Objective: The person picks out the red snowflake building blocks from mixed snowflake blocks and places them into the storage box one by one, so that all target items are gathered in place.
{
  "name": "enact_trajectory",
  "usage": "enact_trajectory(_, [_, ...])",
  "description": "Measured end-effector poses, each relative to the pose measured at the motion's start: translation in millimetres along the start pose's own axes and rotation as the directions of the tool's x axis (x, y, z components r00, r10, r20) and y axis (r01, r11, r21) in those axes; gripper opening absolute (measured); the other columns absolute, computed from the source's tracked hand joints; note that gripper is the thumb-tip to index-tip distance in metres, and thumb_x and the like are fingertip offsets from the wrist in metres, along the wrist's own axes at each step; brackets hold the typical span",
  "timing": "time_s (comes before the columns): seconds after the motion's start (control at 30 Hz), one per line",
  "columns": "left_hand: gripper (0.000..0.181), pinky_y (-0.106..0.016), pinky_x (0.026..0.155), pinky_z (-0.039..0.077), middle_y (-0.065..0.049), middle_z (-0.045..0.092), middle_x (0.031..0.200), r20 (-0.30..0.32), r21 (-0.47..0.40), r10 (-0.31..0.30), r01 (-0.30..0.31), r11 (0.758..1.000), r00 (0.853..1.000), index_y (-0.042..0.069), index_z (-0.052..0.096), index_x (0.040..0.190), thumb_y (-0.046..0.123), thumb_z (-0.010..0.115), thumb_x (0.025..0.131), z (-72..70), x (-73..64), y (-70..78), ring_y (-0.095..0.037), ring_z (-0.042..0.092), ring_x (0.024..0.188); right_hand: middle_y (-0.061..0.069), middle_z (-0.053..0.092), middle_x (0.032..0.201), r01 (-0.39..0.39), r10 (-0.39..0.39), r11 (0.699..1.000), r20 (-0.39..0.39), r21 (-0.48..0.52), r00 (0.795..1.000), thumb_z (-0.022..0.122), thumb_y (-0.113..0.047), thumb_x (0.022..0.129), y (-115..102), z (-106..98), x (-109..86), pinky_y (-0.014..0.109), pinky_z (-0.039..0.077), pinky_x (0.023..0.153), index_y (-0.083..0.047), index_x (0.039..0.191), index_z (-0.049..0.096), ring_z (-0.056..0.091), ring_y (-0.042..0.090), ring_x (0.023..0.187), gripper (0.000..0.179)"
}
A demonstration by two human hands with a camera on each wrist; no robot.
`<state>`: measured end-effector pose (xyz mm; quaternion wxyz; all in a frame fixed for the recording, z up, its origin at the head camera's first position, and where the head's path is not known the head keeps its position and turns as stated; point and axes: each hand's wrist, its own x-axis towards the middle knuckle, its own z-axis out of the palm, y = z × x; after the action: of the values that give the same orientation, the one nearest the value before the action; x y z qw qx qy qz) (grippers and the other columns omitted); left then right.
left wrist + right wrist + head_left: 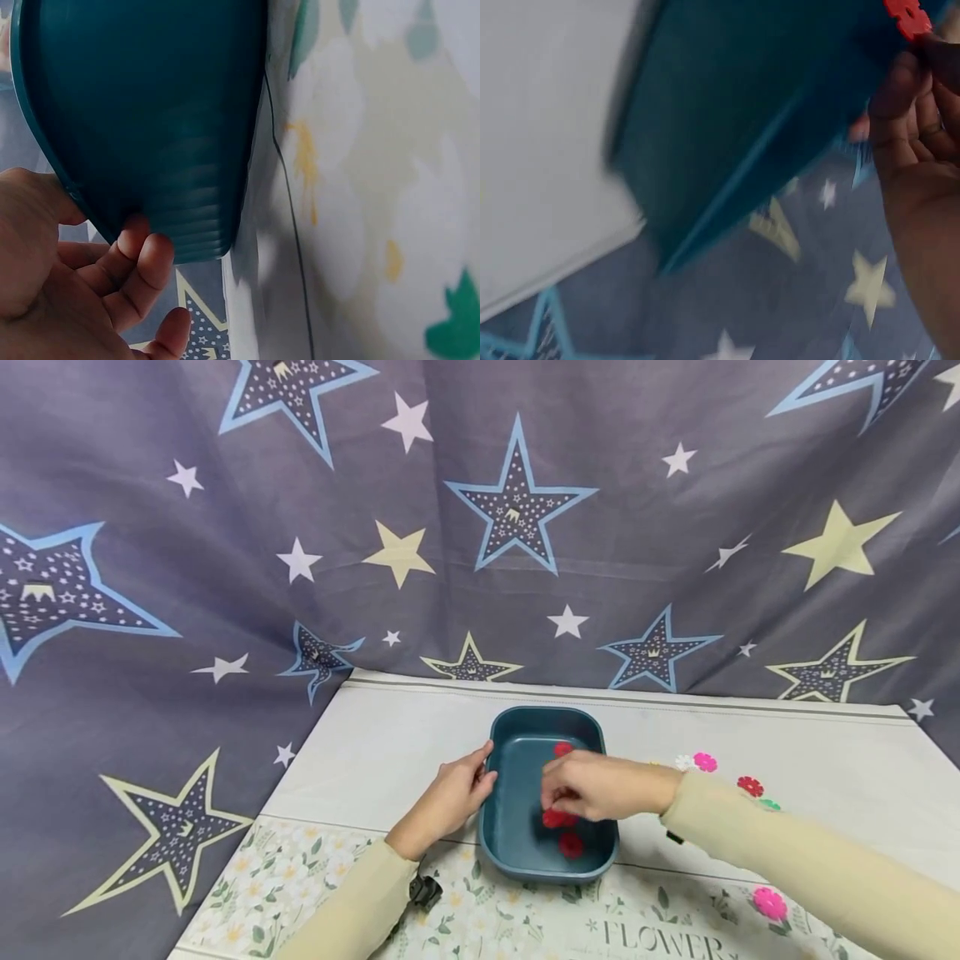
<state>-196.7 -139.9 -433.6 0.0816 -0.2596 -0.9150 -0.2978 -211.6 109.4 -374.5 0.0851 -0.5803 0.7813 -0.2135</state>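
A dark teal rectangular basin [517,802] stands on the table. My left hand [453,789] holds its left side, the thumb at the rim and curled fingers [154,259] against the outer wall in the left wrist view. Inside the basin, my right hand [592,783] pinches a red flower-shaped plastic disc [910,19] between thumb and fingertips. One red disc [570,845] lies on the basin floor at the near end, and another red disc [563,749] shows behind the right hand. Part of the basin's right side is hidden by that hand.
Right of the basin, several loose flower discs lie on the table: pink [705,762], white [683,762], red [750,786] and green [770,804], the last close to the right sleeve. A pink disc [769,903] lies nearer the front. A star-patterned curtain [480,602] hangs behind the table.
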Motion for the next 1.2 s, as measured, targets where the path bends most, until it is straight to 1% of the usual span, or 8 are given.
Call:
enact_trajectory(0.1, [0.046,-0.039,0.072,0.043,0.008,0.05,0.072,-0.006,0.008,0.006,-0.006,1.0,1.0,-0.007,0.046,0.136,0.013,0.056,0.095,0.8,1.9,1.7,-0.003,0.045,0.057,-0.01,0.058,0.085,-0.04,0.039,0.999,0.099,0.006,0.994,0.064,-0.005,0.089,-2.2,14.5,15.8,0.014,0.043,0.069,-0.013,0.088,0.069,0.052,0.0,0.074,0.009])
enact_trajectory(0.23, [0.047,-0.045,0.075,0.042,0.008,0.05,0.071,-0.008,0.007,0.01,-0.01,1.0,1.0,-0.008,0.046,0.136,0.013,0.056,0.095,0.9,3.2,3.5,-0.004,0.044,0.056,-0.01,0.059,0.085,-0.092,0.094,0.996,0.168,-0.019,0.981,0.065,-0.007,0.089,0.1,29.9,29.3,0.013,0.043,0.068,-0.014,0.089,0.069,0.052,-0.001,0.071,0.009])
enact_trajectory(0.67, [0.046,-0.037,0.071,0.042,0.008,0.05,0.072,0.002,-0.005,-0.001,0.001,1.0,1.0,-0.006,0.045,0.137,0.014,0.055,0.096,1.5,5.2,2.4,-0.005,0.045,0.057,-0.01,0.061,0.078,-0.093,0.092,0.996,0.238,-0.009,0.967,0.065,-0.004,0.088,20.9,43.5,43.3,0.016,0.045,0.063,-0.012,0.088,0.071,0.053,0.002,0.067,0.01])
enact_trajectory(0.77, [0.046,-0.04,0.072,0.043,0.007,0.051,0.073,0.002,0.004,0.002,-0.002,1.0,1.0,-0.007,0.045,0.136,0.013,0.055,0.096,2.3,5.3,2.3,-0.005,0.046,0.058,-0.008,0.06,0.085,-0.088,0.091,0.996,0.185,-0.023,0.979,0.064,-0.003,0.088,11.2,28.1,37.4,0.016,0.045,0.069,-0.01,0.091,0.069,0.054,0.002,0.073,0.009])
enact_trajectory(0.87, [0.047,-0.041,0.073,0.043,0.008,0.051,0.073,0.006,0.001,-0.005,0.005,1.0,1.0,-0.006,0.046,0.136,0.014,0.055,0.095,2.8,4.7,2.6,-0.005,0.047,0.059,-0.005,0.059,0.09,-0.065,0.068,0.996,0.05,-0.063,0.996,0.064,-0.002,0.088,13.4,9.9,22.0,0.018,0.045,0.072,-0.011,0.093,0.067,0.054,0.004,0.078,0.011])
enact_trajectory(0.93, [0.046,-0.037,0.071,0.044,0.009,0.05,0.072,0.003,0.005,-0.006,0.006,1.0,1.0,-0.006,0.046,0.136,0.014,0.055,0.095,3.5,3.9,2.3,-0.004,0.046,0.059,-0.004,0.059,0.09,-0.066,0.062,0.994,-0.053,-0.082,0.997,0.064,0.0,0.087,18.4,-4.9,6.1,0.02,0.046,0.07,-0.013,0.092,0.067,0.054,0.005,0.077,0.013])
enact_trajectory(1.07, [0.046,-0.03,0.064,0.044,0.008,0.049,0.072,-0.002,0.001,-0.007,0.007,1.0,1.0,-0.006,0.046,0.136,0.014,0.055,0.096,3.2,1.9,1.7,-0.004,0.045,0.058,-0.004,0.06,0.09,-0.188,0.168,0.977,-0.182,-0.101,0.969,0.066,0.002,0.085,32.7,-28.1,-36.4,0.024,0.05,0.067,-0.015,0.093,0.068,0.056,0.005,0.078,0.019])
enact_trajectory(1.2, [0.047,-0.028,0.065,0.042,0.008,0.049,0.072,0.002,-0.001,-0.02,0.02,1.0,1.0,-0.006,0.046,0.137,0.015,0.055,0.096,0.4,0.1,0.5,-0.004,0.045,0.058,0.0,0.062,0.093,-0.351,0.324,0.931,-0.21,-0.103,0.922,0.068,0.007,0.081,51.5,-30.0,-78.9,0.029,0.052,0.067,-0.01,0.097,0.069,0.058,0.009,0.078,0.023])
